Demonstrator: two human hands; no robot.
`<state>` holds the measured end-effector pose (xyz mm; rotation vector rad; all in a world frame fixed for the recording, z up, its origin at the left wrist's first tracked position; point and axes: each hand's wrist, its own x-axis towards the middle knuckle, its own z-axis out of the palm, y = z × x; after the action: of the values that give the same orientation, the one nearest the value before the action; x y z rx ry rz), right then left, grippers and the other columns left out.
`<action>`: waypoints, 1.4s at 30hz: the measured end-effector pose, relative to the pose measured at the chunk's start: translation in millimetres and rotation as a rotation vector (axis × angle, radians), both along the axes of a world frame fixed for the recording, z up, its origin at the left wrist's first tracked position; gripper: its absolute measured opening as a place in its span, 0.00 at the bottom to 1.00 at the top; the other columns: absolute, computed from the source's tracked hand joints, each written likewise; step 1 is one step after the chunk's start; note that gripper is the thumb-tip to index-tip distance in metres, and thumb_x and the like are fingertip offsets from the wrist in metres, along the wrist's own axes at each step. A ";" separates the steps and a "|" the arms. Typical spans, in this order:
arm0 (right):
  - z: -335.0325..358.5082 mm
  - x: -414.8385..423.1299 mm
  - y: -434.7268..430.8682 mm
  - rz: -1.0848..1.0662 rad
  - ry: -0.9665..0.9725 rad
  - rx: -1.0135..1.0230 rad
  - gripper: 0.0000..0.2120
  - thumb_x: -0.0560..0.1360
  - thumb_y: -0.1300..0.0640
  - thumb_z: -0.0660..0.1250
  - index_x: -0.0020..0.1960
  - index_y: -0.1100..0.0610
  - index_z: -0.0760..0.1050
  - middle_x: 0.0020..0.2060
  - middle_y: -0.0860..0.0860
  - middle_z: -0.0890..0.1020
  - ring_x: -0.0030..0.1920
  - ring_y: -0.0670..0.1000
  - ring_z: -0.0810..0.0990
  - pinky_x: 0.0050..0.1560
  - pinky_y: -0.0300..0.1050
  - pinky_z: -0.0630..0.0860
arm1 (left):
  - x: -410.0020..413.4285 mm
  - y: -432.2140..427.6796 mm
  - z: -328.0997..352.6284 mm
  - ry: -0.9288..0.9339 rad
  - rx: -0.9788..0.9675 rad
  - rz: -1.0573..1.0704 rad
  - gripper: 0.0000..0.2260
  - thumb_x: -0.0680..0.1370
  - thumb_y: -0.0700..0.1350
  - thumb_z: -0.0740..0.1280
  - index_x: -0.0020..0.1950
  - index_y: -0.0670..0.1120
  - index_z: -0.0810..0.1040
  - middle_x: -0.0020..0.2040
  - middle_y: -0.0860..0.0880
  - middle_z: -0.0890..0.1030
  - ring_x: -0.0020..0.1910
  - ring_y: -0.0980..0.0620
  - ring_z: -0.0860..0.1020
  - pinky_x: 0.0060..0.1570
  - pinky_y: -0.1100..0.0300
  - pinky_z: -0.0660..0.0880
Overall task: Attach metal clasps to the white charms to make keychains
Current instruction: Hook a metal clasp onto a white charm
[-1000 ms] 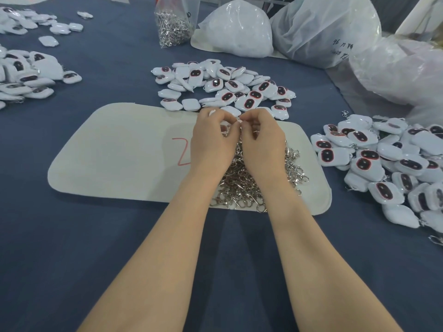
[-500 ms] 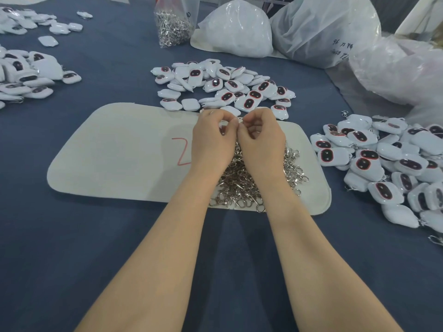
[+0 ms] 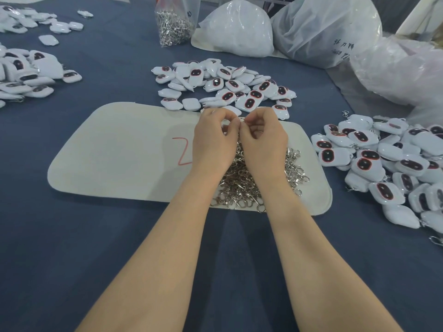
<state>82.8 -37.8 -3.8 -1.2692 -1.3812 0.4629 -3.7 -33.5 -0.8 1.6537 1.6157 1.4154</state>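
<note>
Reaching in from the near edge, two bare forearms cross the blue tablecloth onto a pale mat marked with a red scrawl.

Loose clasps are heaped on the mat's right half, under the wrists.

Above the heap are the left hand and right hand, knuckles up, fingertips meeting.
- Left fingers curl tight round a charm. It is mostly hidden; only a dark-red bit shows in the gap.
- Right thumb and forefinger pinch a clasp, a sliver of metal at the tips.
- Cannot tell whether charm and clasp are joined.

Just past the mat's far edge lies a pile of white charms. To the right, near the mat, is a heap of finished keychains, with clasps showing at its edges. To the left, well apart, are more charm piles.

At the far end stands an upright clear bag of clasps, with white plastic sacks beside it.
</note>
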 end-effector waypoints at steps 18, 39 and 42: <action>-4.2 6.0 2.6 0.034 -0.140 0.014 0.08 0.74 0.67 0.63 0.43 0.55 0.70 0.39 0.51 0.77 0.37 0.48 0.72 0.40 0.37 0.70 | -2.2 0.1 -2.7 0.075 0.007 -0.011 0.04 0.78 0.43 0.64 0.47 0.45 0.78 0.49 0.51 0.74 0.40 0.59 0.69 0.40 0.70 0.61; -8.3 13.0 6.9 -0.090 -0.161 -0.028 0.07 0.75 0.65 0.63 0.44 0.55 0.70 0.38 0.48 0.76 0.38 0.48 0.73 0.39 0.34 0.68 | -7.3 -3.1 5.9 -0.485 -0.308 -0.272 0.03 0.79 0.41 0.64 0.51 0.48 0.75 0.53 0.43 0.78 0.45 0.50 0.82 0.40 0.59 0.81; -8.8 12.5 6.4 -0.092 -0.179 -0.031 0.06 0.75 0.65 0.63 0.44 0.55 0.70 0.38 0.48 0.76 0.39 0.49 0.73 0.41 0.36 0.69 | -7.1 -2.4 4.5 -0.386 -0.283 -0.255 0.04 0.80 0.42 0.62 0.54 0.47 0.74 0.46 0.47 0.78 0.31 0.61 0.79 0.32 0.64 0.78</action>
<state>95.3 -31.4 -12.6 -1.4207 -1.4622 0.3142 -10.8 -35.9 3.7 1.2778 1.2692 1.2202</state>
